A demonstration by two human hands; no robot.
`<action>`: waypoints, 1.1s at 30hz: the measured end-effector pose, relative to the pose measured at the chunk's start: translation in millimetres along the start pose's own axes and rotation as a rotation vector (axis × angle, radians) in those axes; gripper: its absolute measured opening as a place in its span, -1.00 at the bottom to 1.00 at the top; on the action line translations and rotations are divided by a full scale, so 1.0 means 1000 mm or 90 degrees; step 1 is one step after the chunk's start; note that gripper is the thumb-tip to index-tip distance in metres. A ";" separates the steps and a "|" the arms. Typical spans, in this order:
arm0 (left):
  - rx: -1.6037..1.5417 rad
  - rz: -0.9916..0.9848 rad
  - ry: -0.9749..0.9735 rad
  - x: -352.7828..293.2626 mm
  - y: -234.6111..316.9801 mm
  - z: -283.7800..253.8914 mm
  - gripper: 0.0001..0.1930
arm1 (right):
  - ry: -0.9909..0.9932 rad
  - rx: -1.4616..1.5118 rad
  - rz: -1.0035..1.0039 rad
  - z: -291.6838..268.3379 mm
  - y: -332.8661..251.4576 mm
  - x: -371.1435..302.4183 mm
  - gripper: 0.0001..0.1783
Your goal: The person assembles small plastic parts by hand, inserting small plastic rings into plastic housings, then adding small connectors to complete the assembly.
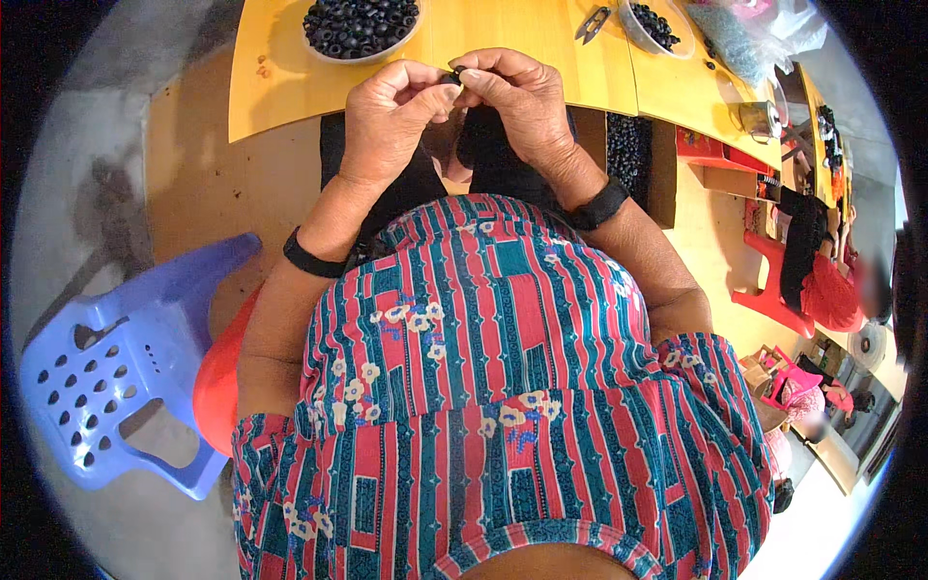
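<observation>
Over the near edge of the yellow table (483, 39), both of my hands meet at the fingertips. A small black piece (453, 76), likely a ring like those in the bowl, is pinched between them. My left hand (387, 121) is closed on it with thumb and forefinger. From the other side, my right hand (522, 101) grips it the same way; the fingertips partly hide it. Just beyond my left hand stands a bowl (414, 31) heaped with small black rings (358, 27).
Thread snips (593, 24) lie beside a second bowl (682, 48) of black pieces at the far right. Beyond are a plastic bag (764, 34) and metal cup (760, 118). A box of black pieces (628, 155) sits below. Left is a blue plastic chair (116, 367); people sit at right.
</observation>
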State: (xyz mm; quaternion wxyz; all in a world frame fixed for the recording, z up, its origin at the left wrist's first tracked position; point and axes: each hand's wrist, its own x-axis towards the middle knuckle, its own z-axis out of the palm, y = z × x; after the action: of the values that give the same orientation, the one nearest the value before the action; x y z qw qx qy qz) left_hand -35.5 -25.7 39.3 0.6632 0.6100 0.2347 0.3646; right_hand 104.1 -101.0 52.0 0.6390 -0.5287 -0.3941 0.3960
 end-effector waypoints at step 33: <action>-0.049 -0.039 -0.053 0.004 0.001 -0.012 -0.87 | -0.046 -0.396 -0.331 -0.004 -0.005 0.009 -0.88</action>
State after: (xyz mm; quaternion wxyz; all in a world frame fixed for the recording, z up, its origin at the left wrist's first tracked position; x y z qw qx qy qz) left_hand -42.1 -15.6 38.8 0.7062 0.5913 0.2113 0.3271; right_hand 112.0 -94.4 57.4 0.5133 -0.5650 -0.6379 0.1017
